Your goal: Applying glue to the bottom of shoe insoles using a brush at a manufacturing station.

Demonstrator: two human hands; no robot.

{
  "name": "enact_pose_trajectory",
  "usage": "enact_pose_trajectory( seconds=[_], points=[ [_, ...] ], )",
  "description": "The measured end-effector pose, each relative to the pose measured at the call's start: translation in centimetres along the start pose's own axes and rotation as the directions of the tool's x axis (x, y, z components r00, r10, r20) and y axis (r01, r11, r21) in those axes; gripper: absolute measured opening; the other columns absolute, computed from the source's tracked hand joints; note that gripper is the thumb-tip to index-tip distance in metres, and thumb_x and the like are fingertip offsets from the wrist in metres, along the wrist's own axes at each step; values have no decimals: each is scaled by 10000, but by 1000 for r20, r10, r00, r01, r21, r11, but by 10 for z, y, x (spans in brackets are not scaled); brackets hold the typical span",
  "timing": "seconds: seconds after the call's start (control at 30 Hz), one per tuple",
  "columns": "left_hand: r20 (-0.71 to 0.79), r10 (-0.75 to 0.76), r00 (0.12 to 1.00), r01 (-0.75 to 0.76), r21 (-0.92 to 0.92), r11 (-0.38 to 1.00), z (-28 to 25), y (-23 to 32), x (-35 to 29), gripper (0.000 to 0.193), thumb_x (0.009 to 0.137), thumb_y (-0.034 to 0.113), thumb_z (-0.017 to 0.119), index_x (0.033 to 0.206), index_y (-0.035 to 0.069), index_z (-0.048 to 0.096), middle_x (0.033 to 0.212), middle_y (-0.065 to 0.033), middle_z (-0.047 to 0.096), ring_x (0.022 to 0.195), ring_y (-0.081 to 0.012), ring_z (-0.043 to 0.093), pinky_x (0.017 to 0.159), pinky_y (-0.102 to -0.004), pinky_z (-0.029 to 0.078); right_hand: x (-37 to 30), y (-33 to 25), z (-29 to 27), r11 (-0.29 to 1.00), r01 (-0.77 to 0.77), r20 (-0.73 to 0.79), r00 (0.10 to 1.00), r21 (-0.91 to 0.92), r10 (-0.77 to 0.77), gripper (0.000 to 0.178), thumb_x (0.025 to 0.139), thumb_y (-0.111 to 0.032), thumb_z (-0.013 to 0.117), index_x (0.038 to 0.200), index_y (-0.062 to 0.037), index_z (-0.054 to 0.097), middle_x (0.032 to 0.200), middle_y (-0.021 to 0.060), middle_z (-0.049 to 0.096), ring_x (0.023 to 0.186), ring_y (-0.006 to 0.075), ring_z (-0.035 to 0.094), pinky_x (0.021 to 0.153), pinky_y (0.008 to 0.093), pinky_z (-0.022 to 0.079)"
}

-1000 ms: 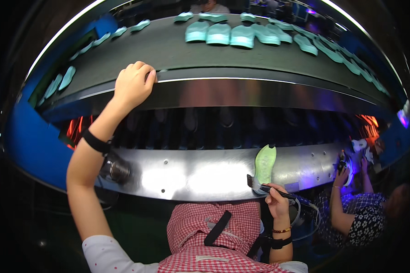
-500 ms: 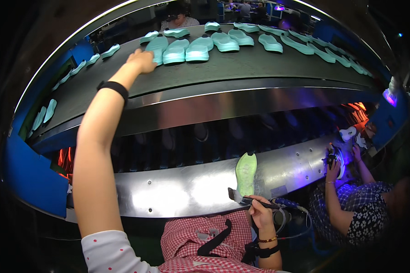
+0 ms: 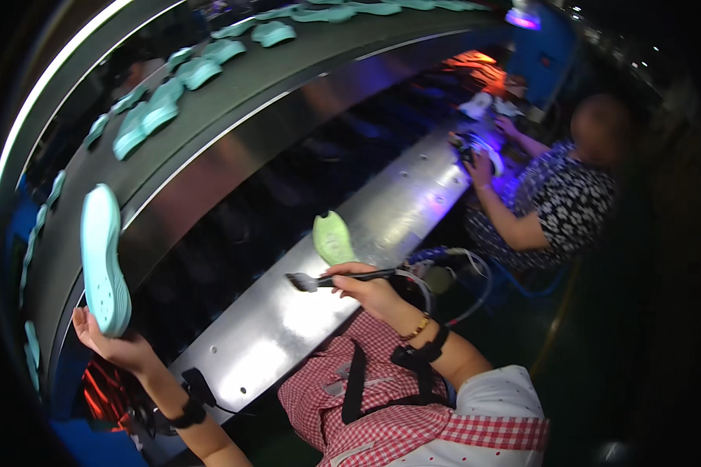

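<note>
At the left, my left hand (image 3: 117, 347) is closed around the lower end of a light turquoise shoe sole (image 3: 101, 253). The sole stands nearly upright, side toward me, by the edge of the dark belt (image 3: 234, 93). My right hand (image 3: 372, 294) grips a flat brush (image 3: 308, 282) with a black handle, its bristles pointing left. Just beyond that hand a pale green sole (image 3: 333, 237) lies on the shiny metal ledge (image 3: 261, 359), its near end partly hidden by the hand and brush.
Several turquoise soles (image 3: 198, 71) line the belt's far side. At the right a co-worker (image 3: 557, 198) handles a shoe under purple light (image 3: 523, 19). Cables and a hose (image 3: 487, 274) hang off the ledge near my right arm. An orange glow (image 3: 105, 393) shows below the belt at lower left.
My left hand has come back from the belt and now holds a turquoise sole. The view has turned, tilting the scene. My right hand still grips the brush near the green sole.
</note>
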State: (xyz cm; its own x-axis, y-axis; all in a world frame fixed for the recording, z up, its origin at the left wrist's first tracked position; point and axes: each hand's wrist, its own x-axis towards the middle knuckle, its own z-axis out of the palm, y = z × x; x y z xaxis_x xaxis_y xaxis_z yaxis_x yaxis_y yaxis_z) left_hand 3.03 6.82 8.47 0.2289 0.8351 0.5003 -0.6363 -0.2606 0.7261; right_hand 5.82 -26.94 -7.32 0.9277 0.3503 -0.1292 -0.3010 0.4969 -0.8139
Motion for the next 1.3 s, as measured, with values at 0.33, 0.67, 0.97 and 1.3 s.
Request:
enact_pose_trajectory(
  seconds=[0.33,0.67,0.97,1.3],
  points=[
    [895,-410,173,983,-128,135,-114,-50,-147,720,802,500,440,1264,-35,306,1115,-203,491,977,-337,512,829,-466,435,-25,12,-2,994,87,15,996,65,-88,260,830,-77,546,1065,33,536,978,92,593,813,119,568,734,232,459],
    [809,-576,115,883,-349,-314,-96,-62,-217,661,804,613,356,1217,104,441,1190,-120,495,1058,-315,484,929,-486,350,-33,8,44,977,-22,236,969,-213,73,201,769,-46,590,959,17,613,888,79,631,784,97,570,727,207,453],
    [696,-700,160,964,-264,-43,-88,-38,-212,810,784,695,99,1246,96,388,1127,-152,512,993,-342,520,848,-478,426,13,37,67,969,-16,237,969,-245,75,208,741,-51,625,927,41,610,875,95,628,812,130,572,772,243,437],
    [429,-864,262,931,-347,111,-78,-52,-218,674,847,606,173,1192,82,419,1090,-121,512,1032,-254,495,889,-384,412,-5,27,114,426,666,656,729,-612,-197,194,680,-61,660,871,-27,652,732,118,609,669,190,574,606,271,434]
  ],
)
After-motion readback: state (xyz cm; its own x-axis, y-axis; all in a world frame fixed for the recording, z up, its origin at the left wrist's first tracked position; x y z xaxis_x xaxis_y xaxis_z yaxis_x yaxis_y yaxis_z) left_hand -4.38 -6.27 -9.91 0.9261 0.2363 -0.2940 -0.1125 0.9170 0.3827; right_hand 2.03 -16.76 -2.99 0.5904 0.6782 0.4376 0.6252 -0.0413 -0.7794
